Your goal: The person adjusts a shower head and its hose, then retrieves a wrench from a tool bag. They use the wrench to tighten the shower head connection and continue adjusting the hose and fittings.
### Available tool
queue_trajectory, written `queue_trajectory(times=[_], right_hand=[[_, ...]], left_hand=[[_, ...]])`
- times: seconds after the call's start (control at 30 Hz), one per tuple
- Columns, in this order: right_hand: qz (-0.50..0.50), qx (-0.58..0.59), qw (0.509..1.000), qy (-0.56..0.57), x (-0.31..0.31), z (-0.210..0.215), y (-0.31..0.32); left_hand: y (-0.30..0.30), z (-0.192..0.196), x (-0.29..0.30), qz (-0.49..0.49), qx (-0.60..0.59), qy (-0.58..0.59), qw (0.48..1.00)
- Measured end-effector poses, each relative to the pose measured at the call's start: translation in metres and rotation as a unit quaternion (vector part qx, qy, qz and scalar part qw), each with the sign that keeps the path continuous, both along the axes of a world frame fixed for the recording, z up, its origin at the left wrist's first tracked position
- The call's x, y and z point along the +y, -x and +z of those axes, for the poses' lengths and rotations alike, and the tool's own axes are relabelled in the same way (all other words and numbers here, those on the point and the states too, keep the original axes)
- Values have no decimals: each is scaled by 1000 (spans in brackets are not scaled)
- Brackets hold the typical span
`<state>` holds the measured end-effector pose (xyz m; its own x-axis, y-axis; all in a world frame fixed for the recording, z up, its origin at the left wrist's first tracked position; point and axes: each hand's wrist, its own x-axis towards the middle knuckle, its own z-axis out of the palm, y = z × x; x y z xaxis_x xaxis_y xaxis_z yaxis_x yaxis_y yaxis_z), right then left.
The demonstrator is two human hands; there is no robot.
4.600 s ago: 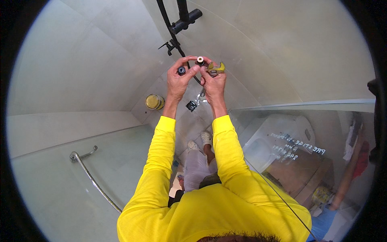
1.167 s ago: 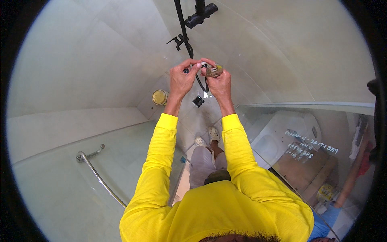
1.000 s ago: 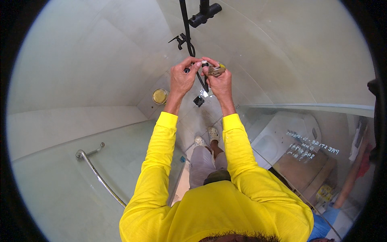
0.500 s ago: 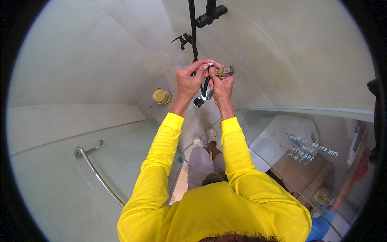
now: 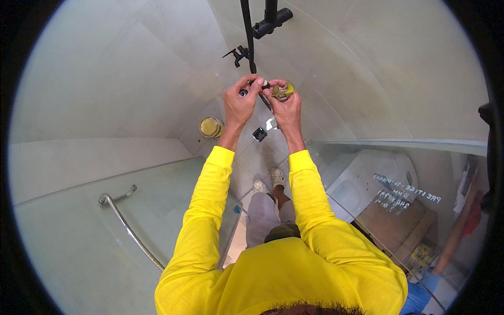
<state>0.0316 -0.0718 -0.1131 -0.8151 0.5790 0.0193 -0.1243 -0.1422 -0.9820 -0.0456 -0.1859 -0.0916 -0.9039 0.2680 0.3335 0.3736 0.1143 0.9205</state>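
Both my hands meet in front of me at a black hose (image 5: pixel 265 102), whose dark end carries a small white tip (image 5: pixel 265 83). My right hand (image 5: pixel 287 111) is closed round the hose near this end. Also in that hand is an adjustable wrench (image 5: pixel 284 93) with yellowish parts, lying across the fingers. My left hand (image 5: pixel 239 107) is closed, thumb and forefinger pinched beside the white tip. Its curled fingers hold a small dark piece with a round end (image 5: pixel 243 93); its exact kind is unclear. Fingers partly hide the hose end.
A black tap (image 5: pixel 240 54) and a black pipe fitting (image 5: pixel 273 23) stick out from the wall ahead. On the floor are a yellow-topped tin (image 5: pixel 211 127) and a square drain (image 5: pixel 260 134). Glass panels flank me, the left with a metal handle (image 5: pixel 126 226); a white toilet (image 5: pixel 357 181) shows through the right.
My left hand has drawn slightly left and turned, exposing the dark round-ended piece. The wrench has turned in my right hand, and the hose has shifted, leaving the drain more visible.
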Motion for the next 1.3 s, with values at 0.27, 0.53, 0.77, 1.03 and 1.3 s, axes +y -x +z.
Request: queue_trajectory(times=[0.27, 0.53, 0.77, 1.03, 1.3], right_hand=[[-34, 50, 998, 30, -2, -15, 6], [-16, 37, 998, 43, 1, -12, 4], [6, -15, 1000, 23, 11, -6, 6], [7, 33, 990, 136, 18, -10, 40], [-22, 98, 967, 232, 34, 2, 101]], left_hand=[[-1, 4, -6, -12, -46, 55, 997], [6, 4, -11, -35, -33, 72, 996], [26, 10, -12, -93, -54, 124, 986], [47, 22, 5, -97, -74, 93, 988], [51, 16, 24, 16, -177, -36, 983]])
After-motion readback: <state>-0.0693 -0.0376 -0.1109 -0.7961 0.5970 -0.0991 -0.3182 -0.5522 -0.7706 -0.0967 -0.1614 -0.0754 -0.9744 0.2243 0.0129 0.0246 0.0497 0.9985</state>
